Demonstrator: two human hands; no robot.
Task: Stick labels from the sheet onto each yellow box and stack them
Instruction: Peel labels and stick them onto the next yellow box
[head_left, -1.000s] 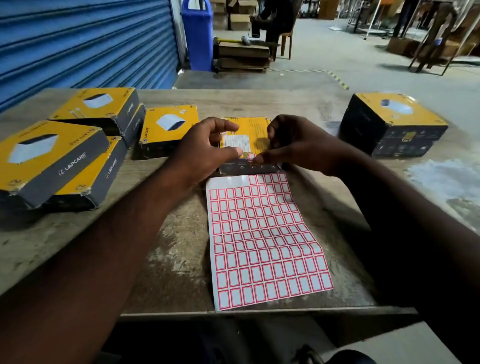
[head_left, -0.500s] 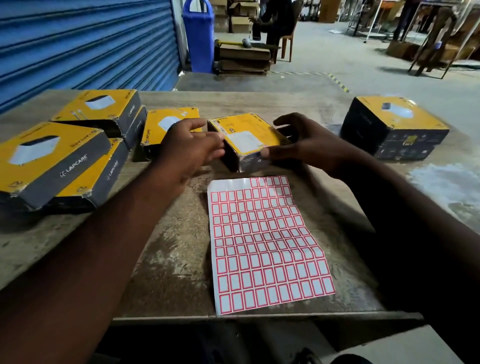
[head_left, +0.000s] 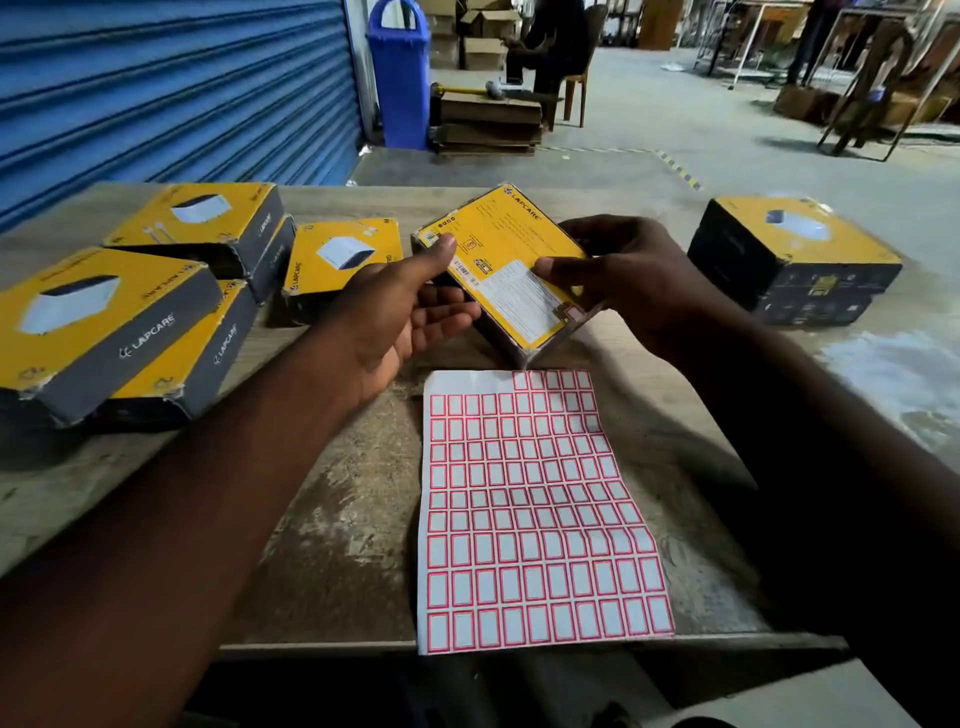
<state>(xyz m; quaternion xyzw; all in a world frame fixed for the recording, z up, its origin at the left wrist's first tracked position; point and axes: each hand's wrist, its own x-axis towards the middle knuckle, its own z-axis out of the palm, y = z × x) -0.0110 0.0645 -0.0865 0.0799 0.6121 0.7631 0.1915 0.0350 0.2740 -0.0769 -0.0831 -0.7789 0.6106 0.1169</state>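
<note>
Held box (head_left: 506, 260): yellow printed face turned up, tilted, lifted off the surface (head_left: 337, 545) above the far end of the label sheet (head_left: 535, 514). It is gripped from both sides.

Left hand (head_left: 395, 317): palm turned up, thumb pressed on the box's left corner, fingers curled beneath. The box is held.

Right hand (head_left: 628, 275): thumb laid on the yellow face, fingers wrapped behind the far edge. The box is held here too.

A small reddish patch is noted at the box's near corner; whether it is a label cannot be told.

Label sheet: laid flat on the surface, near edge hanging slightly past the surface's front edge. Rows of red-bordered white labels are seen; in the top row labels are present only at the right end.

Left side: two pairs of yellow boxes are stacked, the front pair (head_left: 93, 327) near the surface edge, the back pair (head_left: 202, 218) behind it. A single box (head_left: 343, 254) is lying just beside them, partly hidden by the left hand.

Right side: a stack (head_left: 795, 260) with yellow top and dark sides is set well apart from the sheet.

Background: blue shutter (head_left: 156, 88), blue bin (head_left: 400, 78), cartons (head_left: 483, 52), a seated person (head_left: 550, 47).
</note>
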